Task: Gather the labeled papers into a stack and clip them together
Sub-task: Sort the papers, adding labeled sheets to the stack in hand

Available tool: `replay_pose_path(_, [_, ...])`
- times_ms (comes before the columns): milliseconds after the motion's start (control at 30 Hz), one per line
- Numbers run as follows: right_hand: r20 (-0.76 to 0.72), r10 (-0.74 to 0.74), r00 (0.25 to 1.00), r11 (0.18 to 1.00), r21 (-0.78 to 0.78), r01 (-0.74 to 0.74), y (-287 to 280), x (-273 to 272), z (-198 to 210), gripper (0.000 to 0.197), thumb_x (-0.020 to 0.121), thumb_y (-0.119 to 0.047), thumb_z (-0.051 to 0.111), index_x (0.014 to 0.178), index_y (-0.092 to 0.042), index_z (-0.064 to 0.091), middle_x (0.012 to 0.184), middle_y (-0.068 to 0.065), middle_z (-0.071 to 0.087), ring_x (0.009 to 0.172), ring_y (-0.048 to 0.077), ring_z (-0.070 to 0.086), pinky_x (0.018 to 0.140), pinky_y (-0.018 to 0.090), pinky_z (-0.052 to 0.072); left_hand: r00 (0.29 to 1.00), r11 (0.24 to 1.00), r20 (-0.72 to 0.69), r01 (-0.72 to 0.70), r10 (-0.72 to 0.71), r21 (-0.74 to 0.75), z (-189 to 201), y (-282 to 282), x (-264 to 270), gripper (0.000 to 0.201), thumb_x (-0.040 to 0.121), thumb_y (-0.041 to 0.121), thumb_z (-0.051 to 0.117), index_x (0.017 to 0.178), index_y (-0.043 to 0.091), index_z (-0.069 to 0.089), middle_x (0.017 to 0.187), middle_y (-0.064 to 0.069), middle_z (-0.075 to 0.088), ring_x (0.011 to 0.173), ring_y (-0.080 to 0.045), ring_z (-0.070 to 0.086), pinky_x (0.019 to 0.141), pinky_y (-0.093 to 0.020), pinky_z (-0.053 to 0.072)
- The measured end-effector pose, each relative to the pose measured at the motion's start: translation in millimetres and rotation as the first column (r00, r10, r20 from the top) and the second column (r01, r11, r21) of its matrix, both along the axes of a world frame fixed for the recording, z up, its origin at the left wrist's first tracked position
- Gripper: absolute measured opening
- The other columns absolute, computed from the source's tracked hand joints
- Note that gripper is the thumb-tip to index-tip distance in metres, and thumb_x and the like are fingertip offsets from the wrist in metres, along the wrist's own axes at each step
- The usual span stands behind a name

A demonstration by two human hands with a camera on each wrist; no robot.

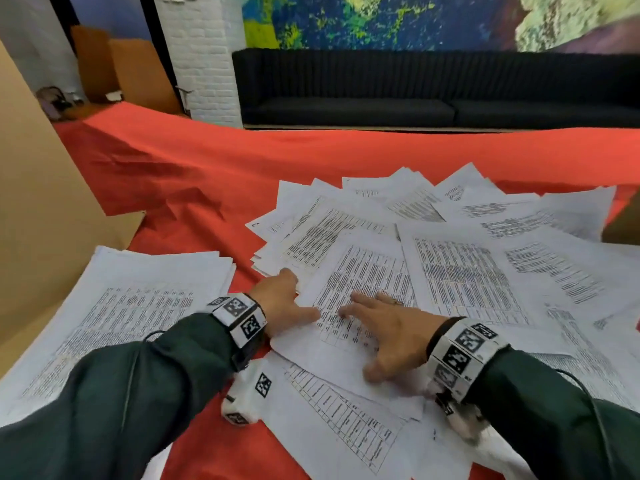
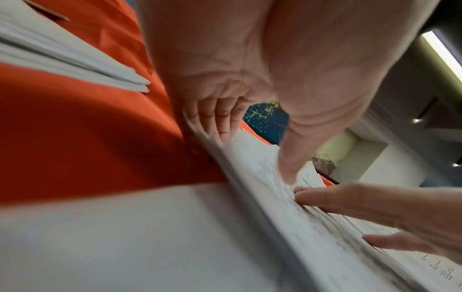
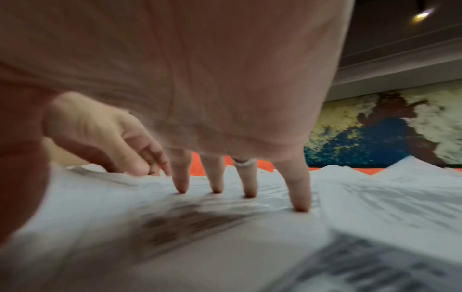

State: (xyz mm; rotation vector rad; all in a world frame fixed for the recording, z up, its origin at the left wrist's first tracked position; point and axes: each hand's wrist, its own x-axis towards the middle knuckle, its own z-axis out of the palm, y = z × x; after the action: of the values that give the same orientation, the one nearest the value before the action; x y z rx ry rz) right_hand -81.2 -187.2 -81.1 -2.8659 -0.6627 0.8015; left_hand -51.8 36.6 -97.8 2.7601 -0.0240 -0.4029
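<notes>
Printed sheet [image 1: 363, 292] lying topmost at the near left of the loose papers [image 1: 485, 237] strewn over the red tablecloth [image 1: 194, 168]; a gathered stack [image 1: 114, 306] lies to the left. Right hand [image 1: 388, 330] spread, fingertips [image 3: 301, 207] pressing the sheet flat. Left hand [image 1: 282, 299] pinches its left edge, thumb on top, fingers beneath. The paper is probably light, limp and slippery against its neighbours; it is best lifted by an edge or corner, with support to prevent creasing.

Dark green sleeves [image 1: 166, 368]; white wristbands [image 1: 239, 318] with black square markers; ring [image 3: 243, 162] on right hand.
</notes>
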Motion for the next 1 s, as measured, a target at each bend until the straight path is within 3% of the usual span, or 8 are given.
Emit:
replay_pose_path(67, [0.046,-0.132,0.99,0.985,0.12,0.126,-19,9,5,0.093,0.073,-0.034,0.078,0.153,-0.033,0.031,0.163,-0.005,0.027,0.148,0.022,0.032,0.117,0.044,0.037,1.0,0.999,-0.019,0.002,-0.001,0.04,3,-19,11,0.055,0.083,0.051,0.077,0.115,0.009,0.059,0.113,-0.004,0.068,0.104,-0.026,0.065,0.084,-0.031,0.053])
replay_pose_path(167, [0.136,-0.377,0.916,0.925,0.097,0.367,-54,23,6,0.092,0.07,-0.036,0.072,0.152,-0.027,0.031,0.16,0.001,0.031,0.137,0.027,0.045,0.107,0.047,0.047,0.999,0.998,-0.032,-0.025,0.023,-0.053,2,-35,24,0.043,0.079,0.045,0.084,0.081,0.016,0.052,0.088,-0.007,0.064,0.07,-0.017,0.053,0.061,-0.028,0.04])
replay_pose_path(300, [0.128,-0.522,0.843,0.852,0.044,0.521,-85,33,-11,0.082,0.079,-0.027,0.07,0.149,-0.019,0.028,0.143,0.007,0.045,0.121,0.03,0.056,0.096,0.043,0.053,0.994,0.951,-0.095,-0.086,0.06,-0.299,-5,-47,32,0.025,0.084,0.033,0.084,0.096,0.018,0.067,0.093,0.005,0.065,0.073,-0.007,0.058,0.063,-0.02,0.044])
replay_pose_path(433, [0.299,-0.559,0.773,0.82,0.058,0.57,-96,40,-11,0.033,0.089,-0.013,0.062,0.118,-0.012,0.046,0.094,0.003,0.056,0.086,0.027,0.059,0.069,0.032,0.047,0.974,0.882,-0.108,-0.228,0.201,-0.412,-16,-34,33,0.058,0.081,0.035,0.087,0.13,0.011,0.068,0.123,-0.007,0.073,0.088,-0.018,0.067,0.08,-0.029,0.055])
replay_pose_path(533, [0.391,-0.56,0.731,0.818,0.119,0.564,-93,37,3,0.003,0.095,-0.013,0.052,0.094,-0.012,0.05,0.099,0.012,0.063,0.081,0.029,0.054,0.067,0.032,0.042,0.932,0.774,-0.186,-0.363,0.312,-0.519,-22,-18,40,0.072,0.079,0.036,0.088,0.138,0.006,0.061,0.135,-0.008,0.067,0.112,-0.026,0.068,0.1,-0.029,0.05])
replay_pose_path(700, [0.308,-0.349,0.885,0.934,0.191,0.302,-38,3,17,0.028,0.093,-0.006,0.044,0.115,-0.018,0.057,0.105,0.008,0.067,0.091,0.027,0.062,0.078,0.038,0.054,0.909,0.616,-0.248,-0.411,0.336,-0.672,-22,-16,39,0.072,0.074,0.056,0.086,0.12,0.004,0.068,0.113,-0.01,0.076,0.089,-0.022,0.073,0.08,-0.034,0.059])
replay_pose_path(800, [0.172,-0.177,0.969,0.961,0.245,0.132,-1,-13,14,0.042,0.095,-0.016,0.05,0.136,-0.024,0.055,0.127,0.008,0.066,0.114,0.029,0.061,0.098,0.042,0.052,0.896,0.436,-0.359,-0.442,0.261,-0.784,-23,-20,38,0.087,0.074,0.07,0.077,0.128,0.003,0.063,0.107,-0.011,0.078,0.101,-0.033,0.075,0.093,-0.046,0.059])
replay_pose_path(1000, [0.071,-0.106,0.992,0.937,0.341,0.075,8,-8,9,0.053,0.097,-0.061,0.049,0.136,-0.026,0.059,0.136,0.003,0.063,0.122,0.022,0.06,0.104,0.044,0.047,0.933,0.514,-0.305,-0.361,0.193,-0.778,-36,-13,42,0.029,0.082,0.007,0.083,0.11,0.005,0.076,0.107,-0.015,0.079,0.096,-0.034,0.078,0.094,-0.055,0.059])
